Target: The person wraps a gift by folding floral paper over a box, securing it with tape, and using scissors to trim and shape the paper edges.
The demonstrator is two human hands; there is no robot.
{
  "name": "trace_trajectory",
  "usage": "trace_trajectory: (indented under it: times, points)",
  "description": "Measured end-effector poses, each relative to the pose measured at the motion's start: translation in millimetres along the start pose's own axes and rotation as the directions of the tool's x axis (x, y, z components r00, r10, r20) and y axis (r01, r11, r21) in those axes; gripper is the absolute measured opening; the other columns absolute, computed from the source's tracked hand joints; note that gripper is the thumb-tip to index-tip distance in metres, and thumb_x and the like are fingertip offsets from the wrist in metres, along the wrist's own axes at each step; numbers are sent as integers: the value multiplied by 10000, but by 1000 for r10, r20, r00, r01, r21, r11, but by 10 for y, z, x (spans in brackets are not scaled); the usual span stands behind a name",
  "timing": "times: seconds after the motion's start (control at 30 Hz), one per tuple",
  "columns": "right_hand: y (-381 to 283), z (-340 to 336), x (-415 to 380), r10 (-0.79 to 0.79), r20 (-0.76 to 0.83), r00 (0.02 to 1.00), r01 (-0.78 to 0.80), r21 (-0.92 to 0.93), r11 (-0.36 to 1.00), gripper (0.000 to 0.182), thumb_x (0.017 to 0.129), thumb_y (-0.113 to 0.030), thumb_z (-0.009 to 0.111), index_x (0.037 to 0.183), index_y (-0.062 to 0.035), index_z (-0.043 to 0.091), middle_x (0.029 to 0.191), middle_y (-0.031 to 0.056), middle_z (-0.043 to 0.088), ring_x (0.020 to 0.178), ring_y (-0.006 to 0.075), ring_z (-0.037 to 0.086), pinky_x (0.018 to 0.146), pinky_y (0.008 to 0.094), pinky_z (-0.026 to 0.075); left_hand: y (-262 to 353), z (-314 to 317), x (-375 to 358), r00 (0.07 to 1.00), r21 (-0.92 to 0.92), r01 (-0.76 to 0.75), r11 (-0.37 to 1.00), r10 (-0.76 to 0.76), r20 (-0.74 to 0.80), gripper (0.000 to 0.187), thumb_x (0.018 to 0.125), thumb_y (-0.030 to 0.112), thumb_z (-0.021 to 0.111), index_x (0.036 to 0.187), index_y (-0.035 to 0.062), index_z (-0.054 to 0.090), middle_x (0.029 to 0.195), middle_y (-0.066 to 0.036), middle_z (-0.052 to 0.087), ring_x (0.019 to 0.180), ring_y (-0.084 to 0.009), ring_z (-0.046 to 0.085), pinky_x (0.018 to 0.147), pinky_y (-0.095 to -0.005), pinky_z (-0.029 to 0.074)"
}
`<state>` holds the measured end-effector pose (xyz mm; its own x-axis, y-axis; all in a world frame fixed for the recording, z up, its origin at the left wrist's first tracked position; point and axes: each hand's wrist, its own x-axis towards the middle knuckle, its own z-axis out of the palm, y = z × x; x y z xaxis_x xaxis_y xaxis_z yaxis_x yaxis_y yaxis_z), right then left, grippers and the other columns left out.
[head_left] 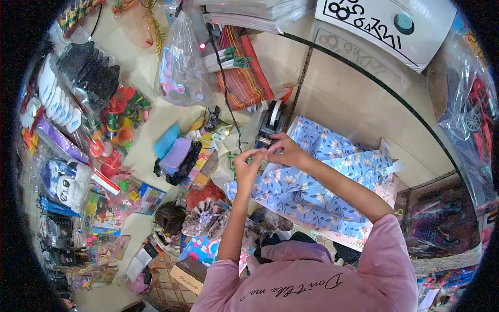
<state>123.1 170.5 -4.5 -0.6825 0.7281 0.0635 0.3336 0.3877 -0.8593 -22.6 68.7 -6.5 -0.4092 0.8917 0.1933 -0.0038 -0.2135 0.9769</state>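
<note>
Both my hands meet near the middle of the view, just below a black tape dispenser (272, 118) with a roll of tape in it. My left hand (248, 165) has its fingers pinched together; anything between them is too small to make out. My right hand (287, 151) touches it at the fingertips, thumb and forefinger closed, close to the dispenser's front end. Under my right forearm lies blue floral wrapping paper (332, 182), creased and spread over the glass counter.
A striped red cloth (241, 73) and a clear plastic bag (182, 67) lie beyond my hands. Packaged goods crowd the left. A white box with numbers (384, 28) stands at the upper right. A small brown box (189, 274) is near my body. The counter has a dark curved edge.
</note>
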Motion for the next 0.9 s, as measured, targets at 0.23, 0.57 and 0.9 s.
trace_trajectory:
  times: [0.23, 0.57, 0.9]
  points:
    - [76, 110, -67, -241, -52, 969, 220, -257, 941, 145, 695, -249, 804, 711, -126, 728, 1215, 242, 484, 1200, 360, 450, 1002, 447, 376, -424, -17, -8, 990, -39, 139, 990, -137, 38, 126, 813, 49, 641, 870, -43, 706, 776, -59, 695, 730, -83, 608, 686, -226, 465]
    - [-104, -157, -120, -150, 110, 982, 167, -159, 973, 180, 760, -247, 763, 801, -95, 676, 1221, 214, 503, 1202, 375, 467, 1016, 421, 390, -84, 48, -208, 997, -3, 72, 997, -72, -12, 201, 875, 120, 660, 1003, -29, 701, 905, -62, 703, 829, -86, 606, 769, -230, 462]
    - [-1235, -1046, -632, -110, 350, 930, 53, 168, 984, 209, 879, -205, 664, 992, -31, 642, 933, 29, 658, 906, 112, 601, 776, 285, 503, 868, 172, -380, 928, 127, -343, 931, 316, 196, 314, 869, 74, 632, 1170, -13, 646, 1224, -155, 619, 1136, -225, 563, 980, -351, 412]
